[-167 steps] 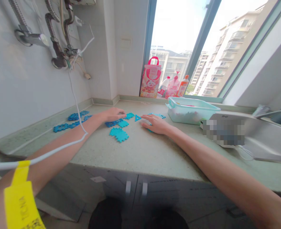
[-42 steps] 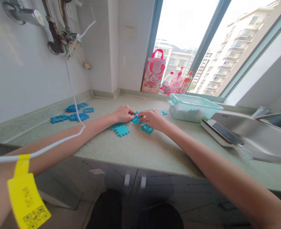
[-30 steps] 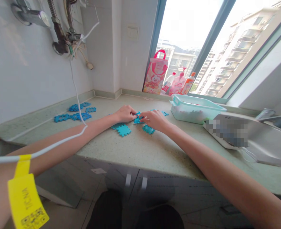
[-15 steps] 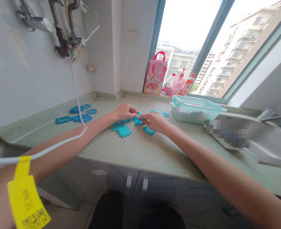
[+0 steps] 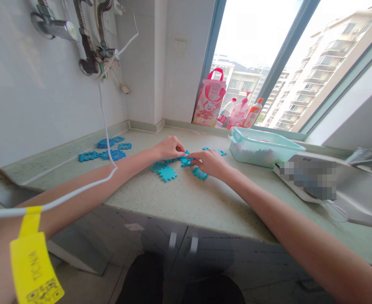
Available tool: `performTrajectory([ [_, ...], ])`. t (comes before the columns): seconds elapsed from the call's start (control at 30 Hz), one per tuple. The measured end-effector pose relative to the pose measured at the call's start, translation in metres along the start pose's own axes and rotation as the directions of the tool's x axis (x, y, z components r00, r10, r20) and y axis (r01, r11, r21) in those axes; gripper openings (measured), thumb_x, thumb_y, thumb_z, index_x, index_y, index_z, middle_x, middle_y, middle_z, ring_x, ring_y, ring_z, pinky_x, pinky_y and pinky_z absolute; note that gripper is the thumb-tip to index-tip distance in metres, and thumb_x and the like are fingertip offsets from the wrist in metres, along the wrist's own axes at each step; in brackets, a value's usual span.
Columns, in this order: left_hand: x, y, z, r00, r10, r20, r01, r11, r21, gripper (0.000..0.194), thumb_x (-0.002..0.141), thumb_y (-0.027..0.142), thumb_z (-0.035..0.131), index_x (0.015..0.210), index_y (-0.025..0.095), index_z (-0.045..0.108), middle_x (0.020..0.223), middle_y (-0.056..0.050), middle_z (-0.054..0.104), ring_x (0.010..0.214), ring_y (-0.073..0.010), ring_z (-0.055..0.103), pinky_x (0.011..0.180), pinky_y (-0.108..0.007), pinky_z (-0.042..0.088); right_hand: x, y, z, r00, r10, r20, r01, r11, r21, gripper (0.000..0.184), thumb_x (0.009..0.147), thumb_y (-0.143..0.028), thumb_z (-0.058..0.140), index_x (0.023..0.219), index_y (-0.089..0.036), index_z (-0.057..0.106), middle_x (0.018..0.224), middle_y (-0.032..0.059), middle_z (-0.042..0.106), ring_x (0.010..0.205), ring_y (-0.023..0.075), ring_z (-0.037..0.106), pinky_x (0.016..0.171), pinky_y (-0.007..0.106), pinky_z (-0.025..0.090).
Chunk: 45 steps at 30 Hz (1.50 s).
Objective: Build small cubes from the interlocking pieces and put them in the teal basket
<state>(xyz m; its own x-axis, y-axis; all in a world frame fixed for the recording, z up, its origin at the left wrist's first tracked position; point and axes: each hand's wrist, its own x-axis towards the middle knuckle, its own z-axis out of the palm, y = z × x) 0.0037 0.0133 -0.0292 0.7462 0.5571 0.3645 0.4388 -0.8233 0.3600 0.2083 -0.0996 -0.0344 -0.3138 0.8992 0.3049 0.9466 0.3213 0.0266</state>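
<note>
Both my hands meet over a cluster of teal toothed puzzle tiles on the pale green countertop (image 5: 189,198). My left hand (image 5: 169,148) is curled, fingertips pinching a small teal tile (image 5: 186,160) from the left. My right hand (image 5: 210,162) pinches the same tile from the right. A larger teal tile (image 5: 166,172) lies just in front of my left hand. Another (image 5: 200,173) shows under my right hand. More teal tiles (image 5: 214,149) lie behind my right hand.
A row of darker blue tiles (image 5: 105,152) lies at the left by the wall. A mint plastic tub (image 5: 262,147) stands to the right, then a flat white device (image 5: 309,181) and a steel sink (image 5: 363,194). A pink bag (image 5: 209,103) and bottles (image 5: 243,114) stand at the window. A white cable (image 5: 105,122) hangs across.
Earlier my hands lay flat and apart on the tiles; they have since come together pinching one small tile. Over the last second they hardly moved; the view drifted slightly.
</note>
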Motion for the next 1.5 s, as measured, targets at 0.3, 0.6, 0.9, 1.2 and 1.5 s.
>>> performTrajectory([
  [0.3, 0.001, -0.002, 0.003, 1.000, 0.010, 0.007, -0.011, 0.996, 0.088, 0.027, 0.082, 0.034, 0.067, 0.091, 0.018, 0.087, 0.077, -0.005, 0.080, 0.067, -0.0154, 0.064, 0.061, -0.026, 0.039, -0.001, 0.003, 0.008, 0.998, -0.012, -0.060, 0.013, 1.000, 0.023, 0.037, 0.097, -0.025, 0.069, 0.130, -0.040, 0.076, 0.112, 0.0012, 0.082, 0.102, 0.0261, 0.077, 0.088, 0.034, 0.056],
  [0.6, -0.010, 0.005, -0.017, 0.995, -0.095, 0.022, 0.095, 0.995, 0.004, 0.047, 0.090, 0.062, 0.066, 0.090, 0.020, 0.087, 0.071, -0.006, 0.077, 0.064, -0.0170, 0.064, 0.061, -0.028, 0.041, -0.016, 0.045, 0.004, 0.985, -0.053, -0.164, 0.060, 0.997, 0.039, 0.062, 0.098, -0.017, 0.063, 0.156, -0.036, 0.053, 0.149, 0.0031, 0.064, 0.123, 0.0274, 0.070, 0.099, 0.041, 0.058],
  [0.9, -0.008, -0.008, -0.008, 0.983, 0.126, 0.131, -0.112, 0.988, -0.108, 0.046, 0.089, 0.045, 0.072, 0.130, 0.026, 0.077, 0.123, -0.005, 0.078, 0.104, -0.0218, 0.071, 0.093, -0.031, 0.052, -0.013, 0.041, 0.010, 0.987, 0.081, -0.142, -0.021, 0.922, 0.386, 0.030, 0.100, -0.038, 0.067, 0.127, -0.029, 0.077, 0.105, 0.0023, 0.082, 0.095, 0.0215, 0.078, 0.087, 0.034, 0.059],
  [1.2, -0.008, -0.015, -0.009, 0.987, -0.025, 0.158, 0.070, 0.956, -0.286, 0.046, 0.074, 0.048, 0.085, 0.113, 0.024, 0.085, 0.107, -0.005, 0.083, 0.101, -0.0255, 0.075, 0.091, -0.033, 0.055, -0.006, 0.030, 0.014, 0.983, 0.148, -0.109, -0.080, 0.878, 0.472, 0.023, 0.092, -0.027, 0.079, 0.115, -0.027, 0.081, 0.101, 0.0013, 0.083, 0.094, 0.0215, 0.078, 0.091, 0.034, 0.056],
  [1.5, -0.007, -0.020, -0.002, 0.990, -0.004, 0.143, 0.047, 0.954, -0.296, 0.055, 0.072, 0.053, 0.085, 0.118, 0.024, 0.083, 0.109, -0.006, 0.082, 0.105, -0.0275, 0.075, 0.092, -0.033, 0.056, -0.007, 0.024, 0.011, 0.980, 0.184, -0.072, -0.128, 0.869, 0.478, 0.023, 0.094, -0.025, 0.077, 0.116, -0.026, 0.080, 0.103, 0.0015, 0.083, 0.092, 0.0220, 0.079, 0.091, 0.032, 0.057],
])
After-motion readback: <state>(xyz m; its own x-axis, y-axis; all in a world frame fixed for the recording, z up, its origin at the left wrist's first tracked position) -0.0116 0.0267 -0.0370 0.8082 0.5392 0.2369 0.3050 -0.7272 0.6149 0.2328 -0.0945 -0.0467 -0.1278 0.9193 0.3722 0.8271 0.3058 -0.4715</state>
